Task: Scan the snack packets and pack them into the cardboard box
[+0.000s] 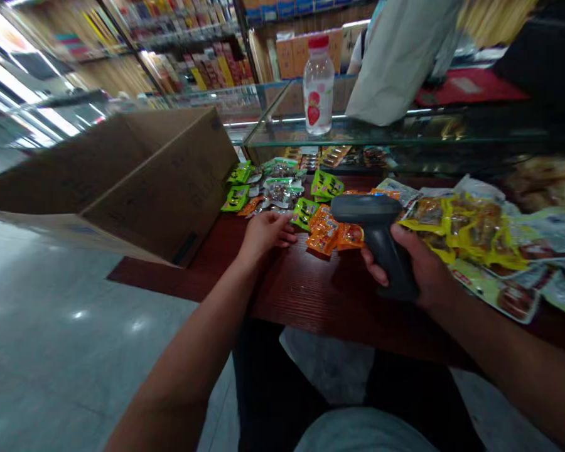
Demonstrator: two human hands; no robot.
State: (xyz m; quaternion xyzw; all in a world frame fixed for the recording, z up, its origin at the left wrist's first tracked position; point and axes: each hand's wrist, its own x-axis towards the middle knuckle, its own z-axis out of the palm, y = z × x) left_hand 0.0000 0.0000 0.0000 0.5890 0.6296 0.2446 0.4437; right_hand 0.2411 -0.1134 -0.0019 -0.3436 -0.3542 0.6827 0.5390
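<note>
The setting is a shop, with stocked shelves (193,28) behind a dark red wooden counter (301,295). My right hand (424,263) grips the scanner (379,229) by its handle, fingers wrapped around it and thumb at the back. The scanner is raised over the counter, its head pointing left, above and just beside the orange packets (322,235).

My left hand (266,233) is low over the counter, palm down, fingers loosely bent, with nothing visible in its grip. Its fingertips are beside the green packet (304,213); contact cannot be confirmed from this angle.

Step in hand, as I judge it: selecting a packet while the scanner is kept ready. The next move calls for a light pinch on one packet's edge, its printed code turned toward the scanner head, and a steady right wrist. Caution: the film is glossy and may slip or glare.

Farther out, silver packets (280,191) lie beyond my left hand. Yellow packets (471,229) are heaped to the right of the scanner. An open box (155,182) occupies the counter's left end. Behind the packets, a bottle (318,88) stands upright on the glass case (381,139).
</note>
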